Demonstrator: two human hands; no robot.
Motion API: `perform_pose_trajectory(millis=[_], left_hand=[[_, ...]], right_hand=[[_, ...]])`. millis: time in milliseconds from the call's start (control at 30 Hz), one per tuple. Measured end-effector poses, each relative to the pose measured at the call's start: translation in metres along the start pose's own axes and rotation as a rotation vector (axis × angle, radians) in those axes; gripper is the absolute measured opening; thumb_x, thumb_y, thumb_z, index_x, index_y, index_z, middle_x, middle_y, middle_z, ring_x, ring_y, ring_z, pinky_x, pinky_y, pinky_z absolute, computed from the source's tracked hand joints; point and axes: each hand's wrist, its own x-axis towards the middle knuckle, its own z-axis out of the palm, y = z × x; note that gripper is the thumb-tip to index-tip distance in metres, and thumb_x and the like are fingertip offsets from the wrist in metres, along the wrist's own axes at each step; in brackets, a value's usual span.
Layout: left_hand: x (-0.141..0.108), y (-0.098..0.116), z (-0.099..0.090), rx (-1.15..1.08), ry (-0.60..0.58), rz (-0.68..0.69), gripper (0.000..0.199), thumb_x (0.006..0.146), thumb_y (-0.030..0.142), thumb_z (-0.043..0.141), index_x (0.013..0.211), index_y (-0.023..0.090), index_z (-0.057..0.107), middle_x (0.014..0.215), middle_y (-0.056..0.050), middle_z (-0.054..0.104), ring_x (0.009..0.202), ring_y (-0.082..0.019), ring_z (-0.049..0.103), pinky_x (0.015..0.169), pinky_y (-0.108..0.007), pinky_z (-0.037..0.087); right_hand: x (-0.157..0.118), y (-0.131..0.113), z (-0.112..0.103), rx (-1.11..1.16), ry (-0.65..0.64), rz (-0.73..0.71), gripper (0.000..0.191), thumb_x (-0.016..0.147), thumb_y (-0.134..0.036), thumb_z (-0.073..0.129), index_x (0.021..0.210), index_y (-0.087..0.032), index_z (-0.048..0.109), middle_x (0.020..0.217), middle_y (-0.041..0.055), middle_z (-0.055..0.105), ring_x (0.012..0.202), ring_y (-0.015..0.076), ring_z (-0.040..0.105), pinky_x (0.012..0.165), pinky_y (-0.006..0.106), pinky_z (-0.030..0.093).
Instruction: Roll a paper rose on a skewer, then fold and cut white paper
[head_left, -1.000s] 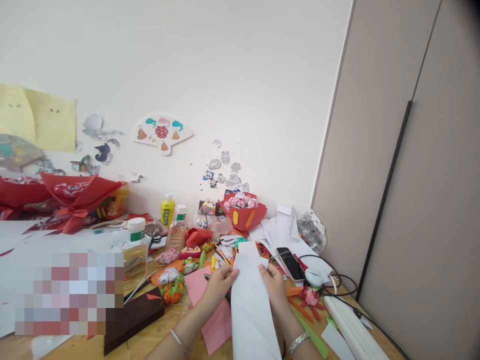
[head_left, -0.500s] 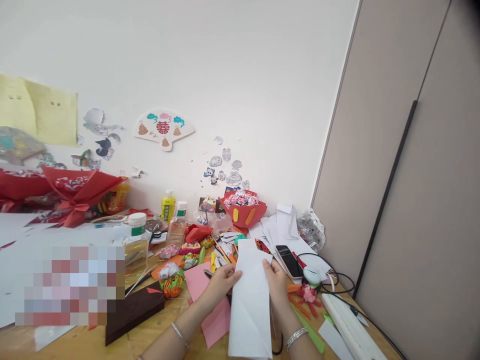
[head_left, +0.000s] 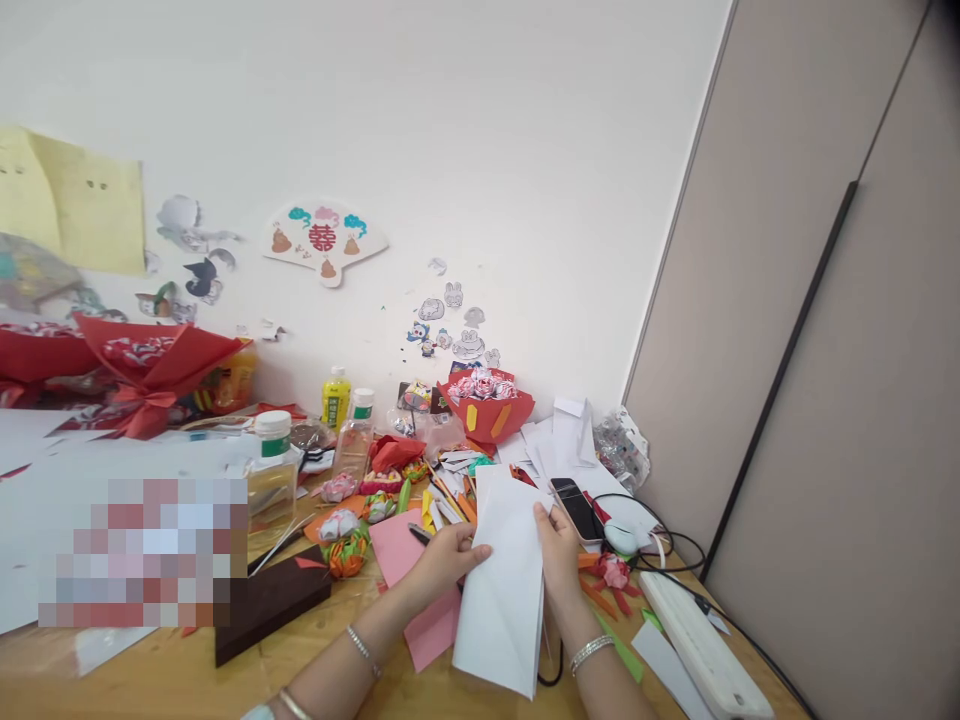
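Note:
A folded sheet of white paper (head_left: 501, 590) is held upright between my two hands, its lower end toward me over the table. My left hand (head_left: 454, 555) pinches its left edge with the thumb on the front face. On the opposite edge, my right hand (head_left: 557, 545) grips with its thumb on top and fingers behind. A faint diagonal crease runs across the paper's lower half. Pink paper (head_left: 431, 625) lies under my left wrist, and a dark pen-like tool (head_left: 418, 533) rests beside my left hand. Close to my right hand is a phone (head_left: 576, 508).
Crumpled paper flowers (head_left: 346, 552) and bottles (head_left: 274, 440) crowd the left of the wooden table. A red-wrapped bouquet (head_left: 491, 408) stands by the wall. Loose white sheets lie behind the phone. A white power strip (head_left: 701, 640) and black cable (head_left: 697, 560) lie at right.
The paper has tilted, its lower end swinging slightly left and up. My right hand has shifted a little up and right along the edge. The camera view has moved slightly.

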Motion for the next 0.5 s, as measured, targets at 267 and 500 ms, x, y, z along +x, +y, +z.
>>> perform_pose_trajectory(millis=[267,500], left_hand=[[-0.002,-0.001,0.004,-0.089,-0.001,0.004,0.037,0.060,0.044,0.069,0.078,0.012,0.063,0.070,-0.002,0.067,0.065,-0.018,0.059,0.055,-0.024,0.041],[0.006,0.000,-0.009,-0.119,0.236,0.074,0.035,0.061,0.043,0.067,0.079,0.014,0.061,0.076,-0.005,0.068,0.068,-0.020,0.061,0.057,-0.027,0.045]], right_hand=[[0.004,0.009,0.000,0.146,-0.033,0.060,0.039,0.074,-0.050,0.058,0.093,-0.016,0.062,0.093,0.0070,0.068,0.083,0.0223,0.062,0.065,0.028,0.049],[-0.003,0.017,0.006,0.116,-0.415,0.125,0.046,0.078,-0.056,0.056,0.099,-0.015,0.062,0.096,0.0095,0.067,0.084,0.0220,0.062,0.071,0.032,0.049]])
